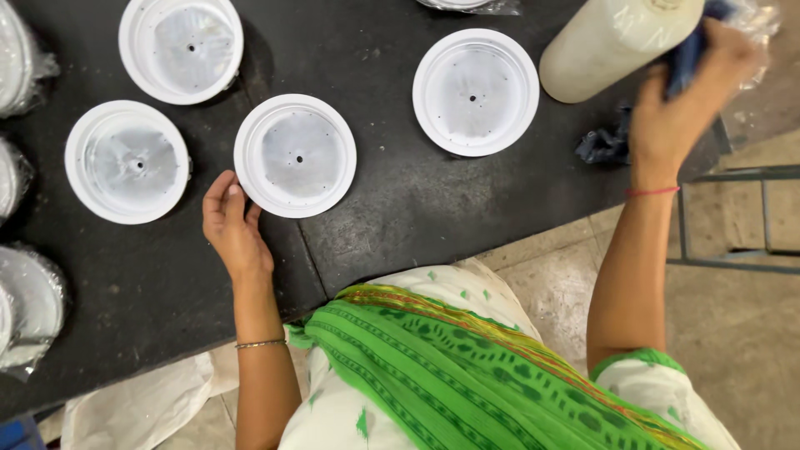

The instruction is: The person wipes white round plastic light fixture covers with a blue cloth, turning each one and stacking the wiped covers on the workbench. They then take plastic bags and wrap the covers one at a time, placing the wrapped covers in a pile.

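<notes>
Your left hand rests open on the black bench, fingertips touching the round white plastic lid, which lies flat, hollow upward. Your right hand grips a dark blue cloth against the cream cylinder.

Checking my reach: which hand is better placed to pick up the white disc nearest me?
Left hand: its fingers touch the rim of the white disc. Right hand is far off, gripping blue cloth.

head camera, looking straight down
</notes>
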Demonstrator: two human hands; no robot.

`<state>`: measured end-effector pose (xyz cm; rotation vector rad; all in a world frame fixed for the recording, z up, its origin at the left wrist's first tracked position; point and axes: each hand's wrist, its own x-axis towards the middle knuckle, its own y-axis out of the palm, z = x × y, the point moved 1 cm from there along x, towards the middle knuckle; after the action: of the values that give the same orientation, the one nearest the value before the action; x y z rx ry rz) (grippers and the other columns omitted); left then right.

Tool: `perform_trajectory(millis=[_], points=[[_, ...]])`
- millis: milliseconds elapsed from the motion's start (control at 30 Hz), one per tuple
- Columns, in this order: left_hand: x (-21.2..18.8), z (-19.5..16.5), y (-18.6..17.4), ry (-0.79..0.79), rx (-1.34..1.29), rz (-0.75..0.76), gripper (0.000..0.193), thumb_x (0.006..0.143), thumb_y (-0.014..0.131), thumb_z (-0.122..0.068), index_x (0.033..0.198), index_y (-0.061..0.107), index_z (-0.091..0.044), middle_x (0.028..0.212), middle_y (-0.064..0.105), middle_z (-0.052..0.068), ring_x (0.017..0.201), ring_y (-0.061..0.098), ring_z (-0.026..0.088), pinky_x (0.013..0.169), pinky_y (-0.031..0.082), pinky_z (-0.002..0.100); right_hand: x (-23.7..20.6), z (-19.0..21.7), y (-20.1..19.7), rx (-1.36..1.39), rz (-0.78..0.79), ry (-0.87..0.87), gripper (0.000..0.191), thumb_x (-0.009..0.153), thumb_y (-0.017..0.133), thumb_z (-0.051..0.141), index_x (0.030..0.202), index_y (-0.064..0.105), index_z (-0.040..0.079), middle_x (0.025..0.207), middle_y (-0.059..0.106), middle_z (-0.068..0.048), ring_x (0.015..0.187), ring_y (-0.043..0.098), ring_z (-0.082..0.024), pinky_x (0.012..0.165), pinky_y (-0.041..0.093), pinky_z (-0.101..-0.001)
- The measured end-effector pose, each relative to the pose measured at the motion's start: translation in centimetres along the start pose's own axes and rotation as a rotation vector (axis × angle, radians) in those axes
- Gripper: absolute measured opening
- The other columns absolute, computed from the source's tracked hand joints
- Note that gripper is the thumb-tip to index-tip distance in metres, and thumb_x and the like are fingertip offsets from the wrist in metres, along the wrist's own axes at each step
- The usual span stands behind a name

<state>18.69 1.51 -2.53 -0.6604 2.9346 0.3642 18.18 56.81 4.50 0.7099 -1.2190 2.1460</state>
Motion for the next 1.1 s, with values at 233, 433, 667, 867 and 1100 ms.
perform_trajectory(millis=[233, 433, 667, 867, 1100], points=[[-0.7, -0.1, -0.1, 0.015, 0.013, -0.053, 0.027, 0.106, 0.059, -0.011, 0.131, 0.059, -0.003, 0.13, 0.063, 0.008, 0.113, 0.065, 0.016, 0.096, 0.059, 0.035, -2.9, -7.7, 5.2, -0.23, 0.413, 0.219, 0.059, 0.086, 0.068, 0.005, 0.143, 0.054, 0.003, 0.15, 0.048, -0.025, 0.136, 0.041, -0.05, 0.114, 0.034, -0.0583], [-0.8, 0.0, -0.3, 0.039, 0.071, -0.089, 0.028, 0.106, 0.059, -0.011, 0.133, 0.058, -0.002, 0.133, 0.061, 0.009, 0.113, 0.065, 0.018, 0.097, 0.06, 0.036, -2.6, -8.8, 3.8, 0.007, 0.419, 0.131, 0.064, 0.088, 0.073, 0.006, 0.147, 0.05, 0.001, 0.148, 0.048, -0.024, 0.142, 0.044, -0.046, 0.123, 0.036, -0.0521], [-1.0, -0.9, -0.4, 0.039, 0.159, -0.124, 0.029, 0.106, 0.059, -0.012, 0.133, 0.058, -0.003, 0.135, 0.06, 0.008, 0.115, 0.065, 0.017, 0.097, 0.061, 0.036, -2.5, -5.9, 2.1, 0.085, 0.362, 0.141, 0.076, 0.087, 0.072, 0.0, 0.157, 0.042, 0.002, 0.153, 0.042, -0.025, 0.146, 0.039, -0.044, 0.131, 0.032, -0.049], [-1.4, -1.2, 0.2, 0.032, 0.207, -0.103, 0.029, 0.105, 0.059, -0.013, 0.132, 0.058, -0.002, 0.13, 0.061, 0.008, 0.11, 0.067, 0.016, 0.092, 0.063, 0.035, -3.4, -6.9, -0.4, 0.098, 0.275, 0.11, 0.082, 0.089, 0.071, -0.002, 0.163, 0.036, -0.002, 0.164, 0.042, -0.023, 0.157, 0.039, -0.038, 0.134, 0.027, -0.0448], [-1.4, 0.3, 1.2, -0.028, 0.318, -0.046, 0.031, 0.103, 0.066, -0.016, 0.129, 0.058, -0.002, 0.111, 0.069, 0.008, 0.091, 0.069, 0.013, 0.07, 0.064, 0.029, -5.4, -9.3, -3.2, -0.048, -0.029, 0.767, 0.052, 0.099, 0.071, 0.029, 0.138, 0.058, -0.003, 0.138, 0.064, -0.016, 0.125, 0.058, -0.025, 0.111, 0.048, -0.0395]])
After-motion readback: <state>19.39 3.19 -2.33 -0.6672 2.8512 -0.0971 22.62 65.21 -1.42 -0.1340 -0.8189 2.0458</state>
